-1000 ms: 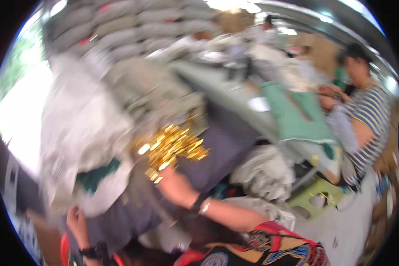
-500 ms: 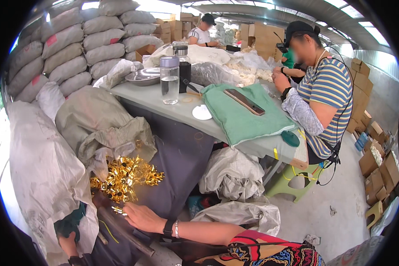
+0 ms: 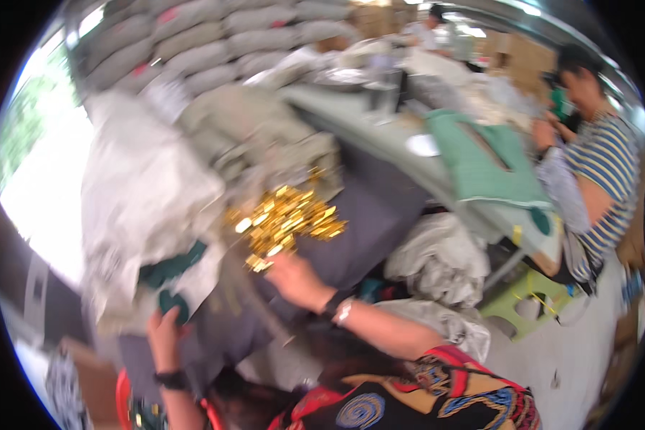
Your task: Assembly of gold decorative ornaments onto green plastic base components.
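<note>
Motion blurs the view. My left hand is closed around a dark green round piece, below the opening of a big white woven sack. More dark green material shows at that opening. My right hand reaches to the near edge of a heap of shiny gold-coloured small parts. Its fingertips are closed on a few gold-coloured parts. The heap lies on a dark grey cloth, in front of an open beige sack.
A table carries a green cushion with a phone and a blurred bottle. A person in a striped shirt sits at its right. Stacked sacks stand behind. An orange-red rim shows at lower left.
My head view has swung left, shifting the scene rightward. My left hand has come out from the sack's opening with the dark green round piece. My right hand remains by the gold heap.
</note>
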Tool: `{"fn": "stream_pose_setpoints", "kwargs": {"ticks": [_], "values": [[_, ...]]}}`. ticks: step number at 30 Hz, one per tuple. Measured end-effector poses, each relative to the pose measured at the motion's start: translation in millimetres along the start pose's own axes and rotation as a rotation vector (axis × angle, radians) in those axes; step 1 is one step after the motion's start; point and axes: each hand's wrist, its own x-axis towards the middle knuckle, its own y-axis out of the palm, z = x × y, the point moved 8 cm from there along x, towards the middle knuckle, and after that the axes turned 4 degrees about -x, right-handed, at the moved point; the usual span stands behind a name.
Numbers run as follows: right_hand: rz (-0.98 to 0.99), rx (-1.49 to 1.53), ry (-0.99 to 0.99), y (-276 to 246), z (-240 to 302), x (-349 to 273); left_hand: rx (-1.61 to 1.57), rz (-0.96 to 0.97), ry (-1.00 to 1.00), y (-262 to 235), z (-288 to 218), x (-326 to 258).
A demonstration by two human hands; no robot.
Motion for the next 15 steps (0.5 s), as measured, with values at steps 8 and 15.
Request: {"fn": "stream_pose_setpoints", "kwargs": {"ticks": [8,15], "values": [[0.406,0.963,0.339,15.6,61.5,-30.4,-0.19,0.283,-0.059,91.7,-22.8,-101.5],[0.408,0.585,0.022,-0.4,100.5,-28.3,-0.115,0.237,0.012,95.1,-14.8,-121.4]]}}
